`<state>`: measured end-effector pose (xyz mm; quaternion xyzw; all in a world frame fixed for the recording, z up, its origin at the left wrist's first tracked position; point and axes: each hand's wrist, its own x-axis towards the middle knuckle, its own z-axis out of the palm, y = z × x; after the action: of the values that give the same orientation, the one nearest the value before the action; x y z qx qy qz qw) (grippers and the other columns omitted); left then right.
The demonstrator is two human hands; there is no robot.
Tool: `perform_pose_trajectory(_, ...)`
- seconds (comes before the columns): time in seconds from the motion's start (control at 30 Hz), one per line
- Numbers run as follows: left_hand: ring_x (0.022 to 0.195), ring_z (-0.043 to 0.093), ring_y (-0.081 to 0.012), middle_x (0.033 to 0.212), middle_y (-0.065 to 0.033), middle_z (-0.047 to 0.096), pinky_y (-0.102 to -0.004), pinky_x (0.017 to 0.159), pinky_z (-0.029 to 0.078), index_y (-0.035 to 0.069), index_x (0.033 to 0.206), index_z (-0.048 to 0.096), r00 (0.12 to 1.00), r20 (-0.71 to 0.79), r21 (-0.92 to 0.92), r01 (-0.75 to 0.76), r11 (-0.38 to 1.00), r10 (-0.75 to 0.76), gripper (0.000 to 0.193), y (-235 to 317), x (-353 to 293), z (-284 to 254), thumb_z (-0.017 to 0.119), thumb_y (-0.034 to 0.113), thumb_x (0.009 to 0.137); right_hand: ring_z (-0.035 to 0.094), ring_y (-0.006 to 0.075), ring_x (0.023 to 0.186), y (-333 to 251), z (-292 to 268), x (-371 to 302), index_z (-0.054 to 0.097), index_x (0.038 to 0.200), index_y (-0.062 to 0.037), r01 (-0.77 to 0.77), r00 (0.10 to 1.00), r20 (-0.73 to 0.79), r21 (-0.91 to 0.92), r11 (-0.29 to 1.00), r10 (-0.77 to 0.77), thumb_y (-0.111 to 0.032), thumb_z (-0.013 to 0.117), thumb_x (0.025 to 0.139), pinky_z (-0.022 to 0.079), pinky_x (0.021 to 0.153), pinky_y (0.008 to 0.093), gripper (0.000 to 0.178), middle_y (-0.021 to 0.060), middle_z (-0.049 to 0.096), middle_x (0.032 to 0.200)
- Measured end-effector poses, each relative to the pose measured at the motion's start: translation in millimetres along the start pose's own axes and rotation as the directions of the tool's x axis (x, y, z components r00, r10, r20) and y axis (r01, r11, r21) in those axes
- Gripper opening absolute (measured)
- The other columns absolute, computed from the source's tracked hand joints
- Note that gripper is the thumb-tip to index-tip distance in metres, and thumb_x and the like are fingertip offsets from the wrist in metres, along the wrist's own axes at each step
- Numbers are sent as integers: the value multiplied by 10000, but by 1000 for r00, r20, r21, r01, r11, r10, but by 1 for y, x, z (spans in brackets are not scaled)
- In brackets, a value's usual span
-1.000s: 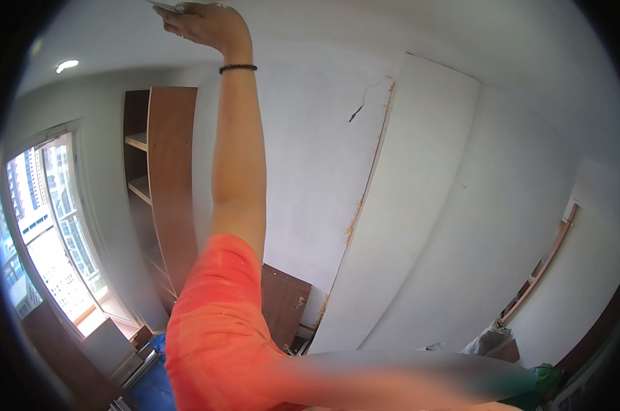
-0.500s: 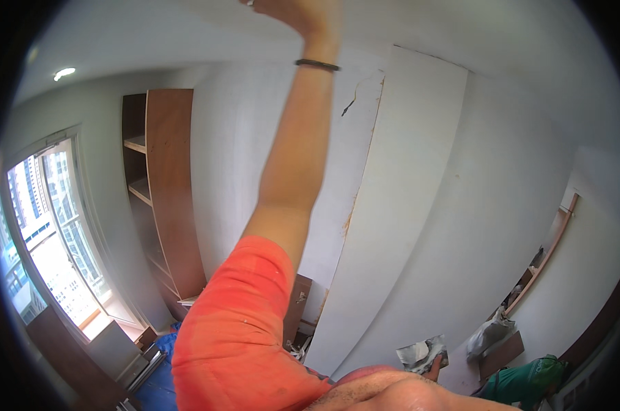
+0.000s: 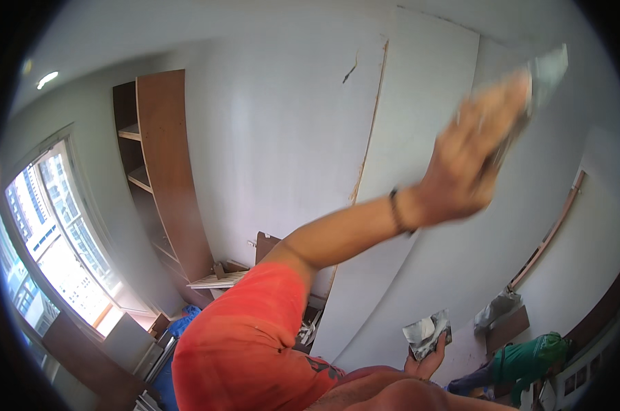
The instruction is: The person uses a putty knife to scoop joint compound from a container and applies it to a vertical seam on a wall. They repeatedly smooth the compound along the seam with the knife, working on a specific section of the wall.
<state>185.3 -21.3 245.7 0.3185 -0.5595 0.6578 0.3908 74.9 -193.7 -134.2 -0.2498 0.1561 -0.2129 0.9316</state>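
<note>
My left arm, in an orange sleeve (image 3: 234, 329), reaches up and to the right. A dark bead band (image 3: 397, 211) circles its wrist. My left hand (image 3: 464, 157) is blurred by motion and closed around a broad putty knife (image 3: 550, 68), whose thin grey-green blade points up right, in front of the pale wall (image 3: 529, 164). Lower right, my right hand (image 3: 430, 363) grips a flat plate smeared with white and grey putty (image 3: 426, 333). Its fingers show along the plate's lower edge.
A tall brown shelf unit (image 3: 164, 171) stands left, beside a bright window (image 3: 63, 226). Boards (image 3: 217, 277) lie at its foot near a blue sheet (image 3: 162, 383). Lower right, a person in green (image 3: 532, 359) bends down near a grey plastic bag (image 3: 496, 309).
My left hand has swung from the top edge down and to the right, bringing the putty knife into view. The putty plate in my right hand has risen slightly.
</note>
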Motion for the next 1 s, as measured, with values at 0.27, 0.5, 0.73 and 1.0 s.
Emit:
perform_pose_trajectory(0.27, 1494, 355, -341, 1635, -145, 347, -468, 1214, 311, 178, 1551, 439, 500, 792, -269, 802, 533, -351, 816, 142, -225, -111, 526, -178, 822, 678, 244, 1092, 49, 30, -4, 611, 1300, -96, -216, 975, 76, 73, 974, 211, -339, 563, 1018, 578, 908, 421, 375, 77, 675, 1250)
perform_pose_trajectory(0.5, 1551, 240, -311, 1667, -93, 290, -483, 1259, 222, 234, 1572, 400, 321, 906, -125, 825, 551, -275, 872, 142, -261, -181, 513, -184, 814, 633, 302, 1166, 73, 57, -5, 569, 1340, -31, -377, 921, 156, 113, 919, 358, -287, 514, 1036, 531, 992, 447, 401, 151, 653, 1267)
perform_pose_trajectory(0.73, 1481, 369, -298, 1596, -95, 416, -455, 1218, 296, 191, 1549, 439, 28, 900, 224, 825, 519, -434, 692, 119, -299, -268, 474, -72, 909, 677, 251, 1108, 77, 97, -28, 571, 1350, -46, -26, 999, -16, 179, 984, 29, -259, 548, 1031, 556, 959, 422, 385, 99, 680, 1265)
perform_pose_trajectory(1.0, 1182, 626, -270, 1289, -110, 626, -442, 1027, 514, 18, 1384, 532, -501, 274, -584, 592, -556, -821, 342, 147, -342, -316, 480, 114, 1060, 650, 240, 1163, 102, 125, -23, 565, 1352, -74, 262, 964, 7, 118, 958, -264, -321, 562, 1041, 520, 1027, 413, 398, 73, 663, 1278)
